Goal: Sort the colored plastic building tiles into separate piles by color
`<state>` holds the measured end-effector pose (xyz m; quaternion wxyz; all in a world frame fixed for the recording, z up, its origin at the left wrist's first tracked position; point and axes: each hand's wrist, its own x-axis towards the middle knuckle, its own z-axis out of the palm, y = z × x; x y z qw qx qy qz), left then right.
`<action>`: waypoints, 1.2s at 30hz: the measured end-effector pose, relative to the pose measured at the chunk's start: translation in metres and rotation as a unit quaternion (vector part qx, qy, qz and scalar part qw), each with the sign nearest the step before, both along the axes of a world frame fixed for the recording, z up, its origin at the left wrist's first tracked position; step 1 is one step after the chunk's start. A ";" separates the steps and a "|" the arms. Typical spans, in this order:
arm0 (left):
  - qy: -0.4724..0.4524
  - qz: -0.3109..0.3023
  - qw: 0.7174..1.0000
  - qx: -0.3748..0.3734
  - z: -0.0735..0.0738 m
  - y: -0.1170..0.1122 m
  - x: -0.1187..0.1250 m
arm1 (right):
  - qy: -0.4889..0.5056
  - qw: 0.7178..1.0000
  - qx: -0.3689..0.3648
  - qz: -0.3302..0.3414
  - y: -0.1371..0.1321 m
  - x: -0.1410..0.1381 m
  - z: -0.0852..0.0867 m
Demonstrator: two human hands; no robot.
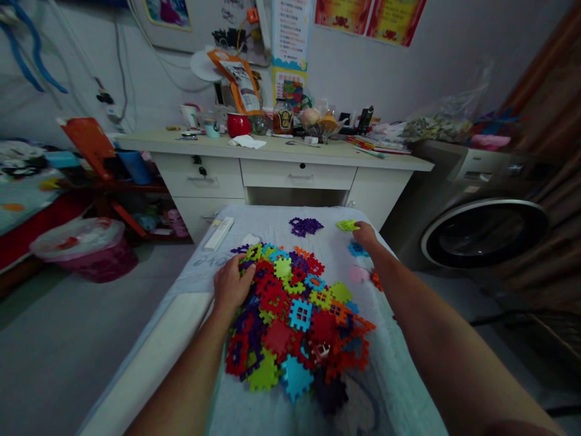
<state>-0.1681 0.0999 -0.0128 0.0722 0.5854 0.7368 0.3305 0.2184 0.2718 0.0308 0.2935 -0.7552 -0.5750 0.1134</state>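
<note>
A heap of plastic interlocking building pieces (276, 303) in red, purple, orange, blue and yellow-green lies on the cloth-covered table (204, 339). My left hand (230, 283) rests against the heap's left side, thumb and fingers apart, fingertips partly hidden. At the far right, my right hand (365, 235) has its fingers closed at the edge of a yellow-green piece (345, 225). Just nearer lies a blue piece (357, 249), then a pink piece (359, 274) and an orange piece (376, 280) partly behind my right forearm. Purple pieces (305, 227) form a separate group at the back.
A white remote-like strip (219, 234) lies at the table's back left. Beyond stands a white desk (299, 175) crowded with jars, a red cup (238, 125) and papers. A washing machine (463, 206) is on the right, a pink lined bin (91, 257) on the left.
</note>
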 end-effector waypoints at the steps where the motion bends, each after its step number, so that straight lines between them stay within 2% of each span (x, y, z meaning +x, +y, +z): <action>1: 0.000 0.001 1.000 -0.001 0.000 0.000 0.000 | -0.003 1.000 0.002 0.001 -0.003 0.001 0.002; 6: -0.011 -0.001 1.000 0.000 0.001 -0.001 0.001 | 0.024 0.999 0.039 0.008 -0.034 0.001 0.015; 9: -0.018 -0.002 1.000 -0.005 0.003 -0.002 0.001 | 0.099 0.991 0.059 0.064 -0.069 -0.007 0.015; 12: -0.020 -0.006 1.000 -0.013 0.006 -0.003 0.002 | 0.136 0.970 0.032 0.197 -0.113 -0.021 0.008; 13: -0.019 -0.007 1.000 -0.011 0.006 -0.003 0.003 | 0.139 0.964 0.031 0.223 -0.127 -0.025 0.004; 16: -0.011 -0.005 1.000 -0.013 0.007 -0.003 0.004 | 0.130 0.960 0.022 0.248 -0.161 -0.035 -0.009; 18: -0.002 -0.004 1.000 -0.022 0.008 -0.003 0.005 | 0.120 0.960 0.025 0.253 -0.174 -0.039 -0.017; 22: 0.026 -0.019 0.998 -0.059 0.015 0.000 0.007 | 0.114 0.957 0.042 0.262 -0.182 -0.041 -0.028; 26: 0.036 -0.022 0.991 -0.127 0.030 0.008 0.005 | 0.116 0.957 0.045 0.262 -0.181 -0.040 -0.033; 29: 0.048 0.002 0.995 -0.093 0.037 0.021 0.000 | 0.105 0.957 0.049 0.264 -0.180 -0.040 -0.036; 32: 0.043 -0.010 0.997 -0.065 0.033 0.036 -0.008 | 0.096 0.956 0.053 0.272 -0.180 -0.038 -0.038; 36: 0.025 -0.048 0.995 -0.085 0.017 0.048 -0.018 | 0.095 0.952 0.054 0.287 -0.180 -0.036 -0.039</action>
